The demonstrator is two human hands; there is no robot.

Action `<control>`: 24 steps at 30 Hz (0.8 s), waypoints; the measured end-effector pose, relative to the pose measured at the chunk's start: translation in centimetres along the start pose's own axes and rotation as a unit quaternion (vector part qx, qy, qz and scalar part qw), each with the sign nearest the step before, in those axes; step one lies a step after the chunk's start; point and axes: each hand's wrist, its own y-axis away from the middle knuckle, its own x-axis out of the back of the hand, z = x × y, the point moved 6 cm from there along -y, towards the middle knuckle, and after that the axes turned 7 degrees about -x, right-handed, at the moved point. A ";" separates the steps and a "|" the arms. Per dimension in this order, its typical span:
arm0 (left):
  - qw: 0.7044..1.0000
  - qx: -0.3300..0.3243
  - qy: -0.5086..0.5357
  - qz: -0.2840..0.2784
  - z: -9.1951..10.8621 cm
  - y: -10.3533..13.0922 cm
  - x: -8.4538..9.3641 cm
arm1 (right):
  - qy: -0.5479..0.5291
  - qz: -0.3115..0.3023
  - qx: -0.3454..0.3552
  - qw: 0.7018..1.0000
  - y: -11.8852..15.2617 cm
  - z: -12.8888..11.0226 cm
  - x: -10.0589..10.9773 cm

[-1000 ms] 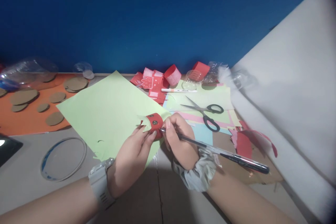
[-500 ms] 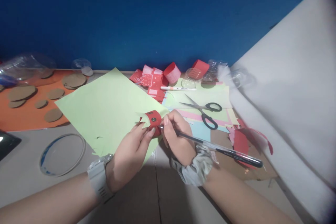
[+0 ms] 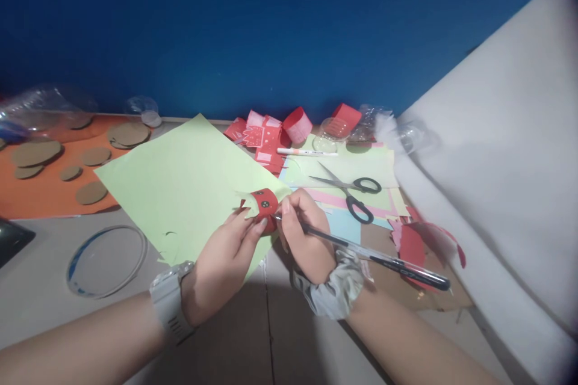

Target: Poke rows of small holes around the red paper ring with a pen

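Note:
My left hand (image 3: 229, 254) pinches a small red paper roll (image 3: 266, 203) with black-and-white eyes drawn on it and a pale green strip at its left end. My right hand (image 3: 307, 237) is closed around a black pen (image 3: 382, 257), whose tip meets the roll's right side. Where exactly the tip lands is hidden by my fingers. Beneath the roll and my left hand lies a large light green sheet of paper (image 3: 189, 174), with small cut slivers near its lower corner.
Black-handled scissors (image 3: 356, 192) rest on stacked coloured papers to the right, below a white marker (image 3: 307, 152). Red paper rolls (image 3: 298, 125) stand along the blue wall. Cardboard discs (image 3: 36, 153) lie on orange paper (image 3: 27, 198) at left, with a tape ring (image 3: 72, 271) nearer me.
The view has shifted very slightly. Both hands keep almost the same pose, with the roll and pen still held together.

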 end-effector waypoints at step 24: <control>0.999 -0.022 0.023 0.005 0.6 -0.1 0.2 | -0.042 -0.007 0.026 0.999 0.0 0.3 0.1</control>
